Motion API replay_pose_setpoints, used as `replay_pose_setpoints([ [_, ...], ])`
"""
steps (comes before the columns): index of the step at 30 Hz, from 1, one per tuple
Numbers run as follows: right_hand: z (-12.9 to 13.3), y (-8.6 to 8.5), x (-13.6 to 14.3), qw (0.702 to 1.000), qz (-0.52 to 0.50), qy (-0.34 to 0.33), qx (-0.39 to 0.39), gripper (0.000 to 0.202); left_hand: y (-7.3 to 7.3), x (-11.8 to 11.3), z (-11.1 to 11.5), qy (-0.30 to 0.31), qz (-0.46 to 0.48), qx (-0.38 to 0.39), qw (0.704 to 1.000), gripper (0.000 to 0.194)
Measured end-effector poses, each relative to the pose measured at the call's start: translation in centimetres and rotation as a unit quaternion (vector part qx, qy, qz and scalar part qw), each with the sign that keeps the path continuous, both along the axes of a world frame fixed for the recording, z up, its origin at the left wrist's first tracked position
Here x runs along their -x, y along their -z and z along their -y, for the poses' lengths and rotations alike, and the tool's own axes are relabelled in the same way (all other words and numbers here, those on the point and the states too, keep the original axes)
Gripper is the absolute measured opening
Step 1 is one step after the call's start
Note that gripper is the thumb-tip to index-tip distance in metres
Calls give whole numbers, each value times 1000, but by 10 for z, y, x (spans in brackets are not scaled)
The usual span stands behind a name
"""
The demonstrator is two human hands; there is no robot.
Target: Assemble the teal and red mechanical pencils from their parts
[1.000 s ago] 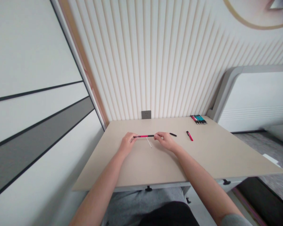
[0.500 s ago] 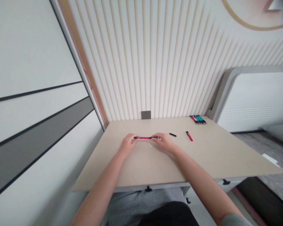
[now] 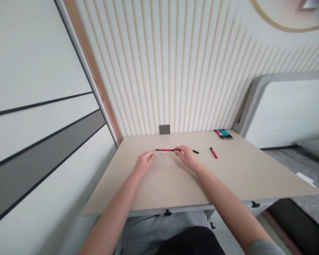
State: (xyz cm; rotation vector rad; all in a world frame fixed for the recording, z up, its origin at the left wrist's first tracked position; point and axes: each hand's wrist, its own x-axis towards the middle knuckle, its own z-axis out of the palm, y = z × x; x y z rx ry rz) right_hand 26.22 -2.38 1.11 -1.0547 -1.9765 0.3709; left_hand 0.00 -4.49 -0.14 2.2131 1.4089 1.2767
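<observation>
My right hand (image 3: 186, 157) pinches the dark right end of a red and black pen (image 3: 168, 150), held level above the table. My left hand (image 3: 145, 163) is at the pen's other end, its index fingertip touching or nearly touching that black end. The left thumb is apart from the index finger, with no grip around the barrel. Below the pen, a thin white stick, perhaps a pen refill (image 3: 167, 159), lies slantwise on the table. Just right of my right hand is a black pen cap or pen part (image 3: 196, 152), partly hidden by the fingers.
A short red and black pen piece (image 3: 213, 153) lies to the right on the beige table (image 3: 159, 191). Several red and teal pens (image 3: 223, 134) lie in a row at the back right corner. A ribbed wall with a dark socket (image 3: 164, 129) bounds the back.
The pen has risen slightly and shifted right with my right hand. My left hand has loosened from around its left end, leaving the index fingertip at the tip.
</observation>
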Motion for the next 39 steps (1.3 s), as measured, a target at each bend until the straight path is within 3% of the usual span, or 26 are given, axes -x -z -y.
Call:
replay_pose_setpoints([
  [14, -3, 8, 0, 1000, -11, -7, 6, 21, 0, 0, 3, 75, -24, -16, 997, 34],
  [20, -4, 7, -2, 1000, -30, 1, 8, 21, 0, -2, 2, 35, 6, -23, 999, 38],
  [29, -6, 9, -3, 1000, -26, 1, 17, 20, -2, -3, 7, 75, -24, -7, 997, 34],
  [39, -4, 9, -1, 999, -31, -9, 1, 22, -1, -2, 4, 38, 20, -4, 999, 39],
])
